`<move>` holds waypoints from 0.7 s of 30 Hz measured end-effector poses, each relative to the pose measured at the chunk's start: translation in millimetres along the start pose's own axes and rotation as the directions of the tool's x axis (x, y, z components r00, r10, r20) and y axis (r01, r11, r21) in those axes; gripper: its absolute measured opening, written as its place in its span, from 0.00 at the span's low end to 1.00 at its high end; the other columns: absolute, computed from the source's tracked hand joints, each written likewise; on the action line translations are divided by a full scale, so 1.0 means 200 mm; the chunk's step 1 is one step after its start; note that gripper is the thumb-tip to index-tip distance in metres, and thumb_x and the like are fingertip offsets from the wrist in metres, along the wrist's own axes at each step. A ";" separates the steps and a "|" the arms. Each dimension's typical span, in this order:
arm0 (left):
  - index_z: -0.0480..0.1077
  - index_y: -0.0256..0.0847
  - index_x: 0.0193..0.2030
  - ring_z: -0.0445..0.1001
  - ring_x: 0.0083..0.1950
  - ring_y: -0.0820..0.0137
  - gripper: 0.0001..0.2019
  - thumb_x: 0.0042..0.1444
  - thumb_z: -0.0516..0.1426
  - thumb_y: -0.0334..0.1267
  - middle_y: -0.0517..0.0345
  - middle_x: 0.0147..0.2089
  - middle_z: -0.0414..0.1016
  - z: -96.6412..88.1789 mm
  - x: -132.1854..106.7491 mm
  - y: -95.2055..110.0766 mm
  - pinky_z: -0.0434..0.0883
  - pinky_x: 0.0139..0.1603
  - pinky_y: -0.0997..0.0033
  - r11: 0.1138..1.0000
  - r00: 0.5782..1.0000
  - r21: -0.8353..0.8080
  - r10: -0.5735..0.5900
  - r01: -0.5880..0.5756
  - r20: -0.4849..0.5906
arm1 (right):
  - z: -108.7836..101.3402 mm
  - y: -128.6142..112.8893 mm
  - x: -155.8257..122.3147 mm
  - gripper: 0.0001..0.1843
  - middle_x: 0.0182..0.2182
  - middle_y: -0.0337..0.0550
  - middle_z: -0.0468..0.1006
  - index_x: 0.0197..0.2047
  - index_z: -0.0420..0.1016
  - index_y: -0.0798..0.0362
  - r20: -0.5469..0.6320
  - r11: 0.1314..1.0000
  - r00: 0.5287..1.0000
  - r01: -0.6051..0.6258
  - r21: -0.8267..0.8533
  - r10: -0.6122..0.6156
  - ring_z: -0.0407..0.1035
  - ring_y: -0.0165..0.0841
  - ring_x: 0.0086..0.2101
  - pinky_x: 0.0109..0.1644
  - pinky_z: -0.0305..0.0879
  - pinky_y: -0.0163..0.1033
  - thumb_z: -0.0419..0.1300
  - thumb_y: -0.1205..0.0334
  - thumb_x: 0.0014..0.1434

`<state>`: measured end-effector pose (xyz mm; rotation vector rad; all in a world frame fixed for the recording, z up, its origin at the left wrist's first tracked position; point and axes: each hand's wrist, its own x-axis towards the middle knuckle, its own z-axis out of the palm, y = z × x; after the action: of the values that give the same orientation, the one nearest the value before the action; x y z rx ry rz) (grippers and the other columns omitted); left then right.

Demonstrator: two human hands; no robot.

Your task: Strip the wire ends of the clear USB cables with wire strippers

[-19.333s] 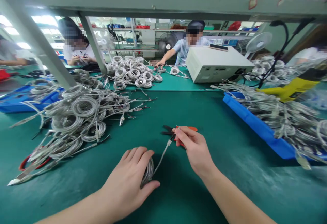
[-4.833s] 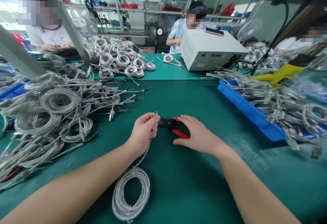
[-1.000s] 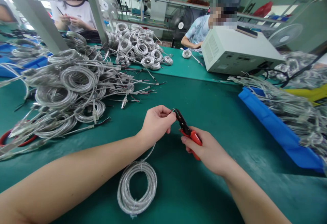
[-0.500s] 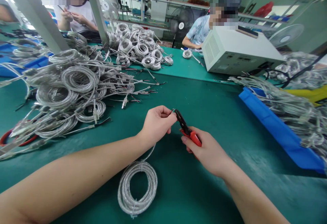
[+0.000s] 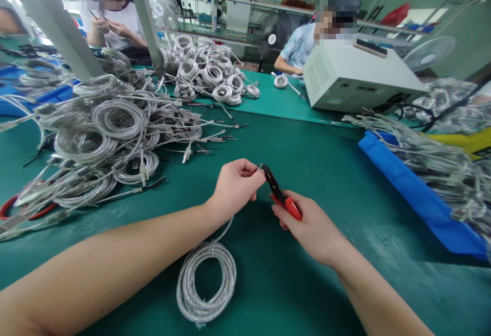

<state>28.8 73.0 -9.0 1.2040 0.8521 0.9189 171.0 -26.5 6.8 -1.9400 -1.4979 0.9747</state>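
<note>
My left hand (image 5: 238,185) is closed in a pinch around the end of a clear-jacketed cable (image 5: 207,285). The rest of that cable lies coiled and tied on the green mat below my left forearm. Thin wires show at my left fingertips, beside the jaws of a wire stripper (image 5: 276,191) with red grips and a black head. My right hand (image 5: 307,221) is wrapped around its red handles. Whether the jaws touch the wires is too small to tell, and my left fingers partly hide the cable end.
Many coiled cables (image 5: 118,118) are heaped at the left, and more (image 5: 210,72) lie farther back. On the right stands a blue bin (image 5: 414,198) full of cables. A grey boxed machine (image 5: 360,77) sits at the back right. Two people (image 5: 301,44) work across the table.
</note>
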 end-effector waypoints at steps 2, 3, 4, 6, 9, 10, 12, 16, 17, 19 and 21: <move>0.66 0.40 0.25 0.62 0.13 0.80 0.09 0.51 0.60 0.38 0.63 0.18 0.71 0.00 0.00 0.00 0.56 0.15 0.81 1.000 1.000 -0.003 -0.005 0.005 -0.002 | 0.00 0.00 0.00 0.07 0.23 0.37 0.70 0.37 0.69 0.49 -0.003 1.000 1.000 0.006 -0.006 -0.006 0.64 0.34 0.26 0.30 0.58 0.38 0.54 0.56 0.64; 0.65 0.40 0.25 0.62 0.13 0.80 0.09 0.51 0.60 0.38 0.61 0.20 0.72 0.00 0.00 -0.01 0.56 0.15 0.81 1.000 1.000 -0.007 -0.007 0.007 -0.003 | 0.00 0.00 0.00 0.07 0.23 0.37 0.70 0.37 0.69 0.49 -0.004 1.000 1.000 0.007 -0.010 -0.008 0.64 0.34 0.26 0.30 0.58 0.38 0.54 0.56 0.64; 0.65 0.40 0.25 0.62 0.13 0.80 0.09 0.51 0.60 0.38 0.60 0.21 0.74 0.00 0.00 -0.01 0.56 0.15 0.80 1.000 1.000 -0.010 -0.008 0.008 -0.004 | 0.00 0.00 0.00 0.07 0.23 0.37 0.70 0.36 0.68 0.49 -0.004 1.000 1.000 0.008 -0.015 -0.008 0.64 0.34 0.26 0.30 0.58 0.38 0.54 0.56 0.64; 0.65 0.40 0.25 0.62 0.13 0.80 0.09 0.51 0.61 0.38 0.60 0.21 0.74 0.00 0.00 -0.01 0.56 0.15 0.80 1.000 1.000 -0.012 -0.008 0.008 -0.003 | 0.00 0.00 0.00 0.07 0.23 0.37 0.70 0.37 0.69 0.49 -0.003 1.000 1.000 0.001 -0.020 -0.001 0.64 0.34 0.25 0.30 0.58 0.38 0.54 0.57 0.64; 0.65 0.40 0.25 0.62 0.14 0.79 0.10 0.50 0.61 0.38 0.62 0.20 0.72 0.00 0.00 -0.01 0.56 0.15 0.80 1.000 1.000 -0.011 -0.006 0.006 0.004 | 0.00 0.00 0.00 0.07 0.23 0.37 0.70 0.37 0.69 0.50 -0.001 1.000 1.000 -0.009 -0.017 0.009 0.65 0.34 0.25 0.29 0.58 0.38 0.54 0.57 0.64; 0.65 0.40 0.25 0.62 0.14 0.80 0.10 0.50 0.61 0.38 0.62 0.20 0.72 0.00 0.00 0.00 0.56 0.15 0.80 1.000 1.000 -0.012 -0.006 0.006 0.005 | 0.00 -0.01 0.00 0.07 0.23 0.37 0.70 0.37 0.70 0.50 -0.003 1.000 1.000 -0.010 -0.017 0.010 0.65 0.34 0.25 0.29 0.58 0.38 0.54 0.57 0.64; 0.65 0.40 0.25 0.62 0.14 0.80 0.10 0.50 0.61 0.38 0.61 0.21 0.73 0.00 0.00 0.00 0.55 0.15 0.80 1.000 1.000 -0.013 -0.007 0.007 0.004 | 0.00 -0.01 0.00 0.07 0.23 0.37 0.71 0.37 0.70 0.50 -0.008 1.000 1.000 -0.004 -0.014 0.004 0.65 0.34 0.25 0.29 0.58 0.38 0.55 0.57 0.64; 0.65 0.40 0.25 0.62 0.14 0.80 0.10 0.50 0.62 0.38 0.59 0.23 0.75 0.00 0.00 0.00 0.55 0.15 0.80 1.000 1.000 -0.021 -0.007 0.007 0.003 | 0.00 -0.01 0.00 0.07 0.22 0.38 0.71 0.38 0.71 0.50 -0.015 1.000 1.000 0.011 0.003 -0.011 0.66 0.34 0.25 0.29 0.59 0.38 0.55 0.58 0.63; 0.65 0.40 0.25 0.62 0.13 0.80 0.10 0.50 0.62 0.38 0.59 0.23 0.75 0.00 0.00 0.00 0.55 0.15 0.80 1.000 1.000 -0.024 -0.006 0.006 0.002 | -0.01 -0.01 -0.01 0.07 0.22 0.38 0.71 0.38 0.71 0.51 -0.015 1.000 1.000 0.011 0.006 -0.011 0.66 0.34 0.25 0.29 0.59 0.38 0.55 0.58 0.64; 0.64 0.40 0.25 0.62 0.13 0.80 0.10 0.50 0.62 0.38 0.59 0.23 0.75 0.00 0.00 0.00 0.56 0.15 0.79 1.000 1.000 -0.024 -0.005 0.005 0.004 | -0.01 -0.02 -0.01 0.07 0.22 0.37 0.71 0.39 0.71 0.51 -0.013 1.000 1.000 0.006 0.006 -0.005 0.66 0.34 0.24 0.28 0.59 0.38 0.55 0.58 0.64; 0.64 0.40 0.25 0.62 0.14 0.80 0.10 0.50 0.62 0.38 0.59 0.23 0.75 0.00 0.00 -0.01 0.56 0.15 0.79 1.000 1.000 -0.020 -0.005 0.005 0.007 | -0.01 -0.02 -0.01 0.07 0.22 0.37 0.71 0.39 0.71 0.51 -0.011 1.000 1.000 0.001 0.001 -0.001 0.65 0.34 0.23 0.28 0.58 0.37 0.55 0.58 0.64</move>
<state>28.5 73.5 -10.3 1.1869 0.8382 0.9170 169.2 -27.0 11.5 -1.9402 -1.4919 0.9629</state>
